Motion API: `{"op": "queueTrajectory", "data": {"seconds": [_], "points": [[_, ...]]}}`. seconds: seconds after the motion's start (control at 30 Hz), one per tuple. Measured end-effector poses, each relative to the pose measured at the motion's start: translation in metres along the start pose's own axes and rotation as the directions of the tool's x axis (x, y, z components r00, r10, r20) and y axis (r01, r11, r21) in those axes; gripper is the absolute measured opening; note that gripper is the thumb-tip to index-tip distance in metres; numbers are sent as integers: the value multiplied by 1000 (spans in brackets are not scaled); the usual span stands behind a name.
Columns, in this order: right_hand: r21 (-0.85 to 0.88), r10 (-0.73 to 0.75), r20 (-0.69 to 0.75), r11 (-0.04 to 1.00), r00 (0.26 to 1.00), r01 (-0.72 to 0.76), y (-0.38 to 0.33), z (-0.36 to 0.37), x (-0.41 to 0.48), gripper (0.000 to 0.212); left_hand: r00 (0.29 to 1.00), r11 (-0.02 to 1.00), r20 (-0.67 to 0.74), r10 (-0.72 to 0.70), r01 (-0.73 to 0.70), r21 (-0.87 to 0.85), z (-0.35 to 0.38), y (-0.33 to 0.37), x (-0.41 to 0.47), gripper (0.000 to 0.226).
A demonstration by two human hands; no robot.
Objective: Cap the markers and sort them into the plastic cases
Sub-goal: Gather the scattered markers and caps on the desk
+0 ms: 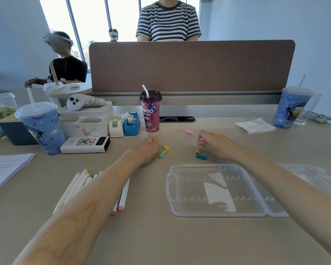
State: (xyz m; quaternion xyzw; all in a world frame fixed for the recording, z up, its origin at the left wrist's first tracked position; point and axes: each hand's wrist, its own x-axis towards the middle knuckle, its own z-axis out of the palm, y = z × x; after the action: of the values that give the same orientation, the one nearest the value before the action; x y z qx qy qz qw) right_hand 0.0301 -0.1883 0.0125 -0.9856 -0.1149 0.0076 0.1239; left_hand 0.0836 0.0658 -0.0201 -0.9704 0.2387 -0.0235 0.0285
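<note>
Several white markers (78,184) lie in a bunch under my left forearm, two with pink ends (120,208) pointing toward me. Loose caps are scattered on the table: a yellow cap (166,148) and a green cap (162,153) beside my left hand (147,148), a brown cap (198,150) and a teal cap (201,156) by my right hand (216,144), and a pink cap (189,132) farther back. My right hand pinches another pink cap (201,139). My left hand rests flat on the table. An open clear plastic case (256,212) holds only a paper slip.
A purple drink cup (151,111) stands just behind my left hand. Two tape dispensers (131,124), a power bank (85,145) and a blue cup (40,127) crowd the left. A napkin (255,125) and another blue cup (290,108) sit back right. Papers (4,169) lie left.
</note>
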Motion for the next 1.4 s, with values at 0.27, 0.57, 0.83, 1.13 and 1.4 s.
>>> {"op": "queueTrajectory", "data": {"seconds": [0.27,0.57,0.83,1.13,1.4], "points": [[11,-78,101,997,992,77,-5,-8,-5,10,999,981,-43,-31,22,-192,-13,3,1,14],[-145,-59,118,987,991,76,-9,3,-7,23,998,969,55,-19,32,-246,-16,26,-3,24],[-21,-65,-50,998,997,64,-2,-7,11,20,972,966,-187,-145,97,-241,-3,27,-4,15],[-217,-83,127,970,988,110,-14,1,25,15,979,924,-129,-156,99,-370,-6,21,-2,10],[-204,-45,156,976,987,77,-13,11,25,10,997,956,73,32,-10,-293,-17,10,-6,26]]}}
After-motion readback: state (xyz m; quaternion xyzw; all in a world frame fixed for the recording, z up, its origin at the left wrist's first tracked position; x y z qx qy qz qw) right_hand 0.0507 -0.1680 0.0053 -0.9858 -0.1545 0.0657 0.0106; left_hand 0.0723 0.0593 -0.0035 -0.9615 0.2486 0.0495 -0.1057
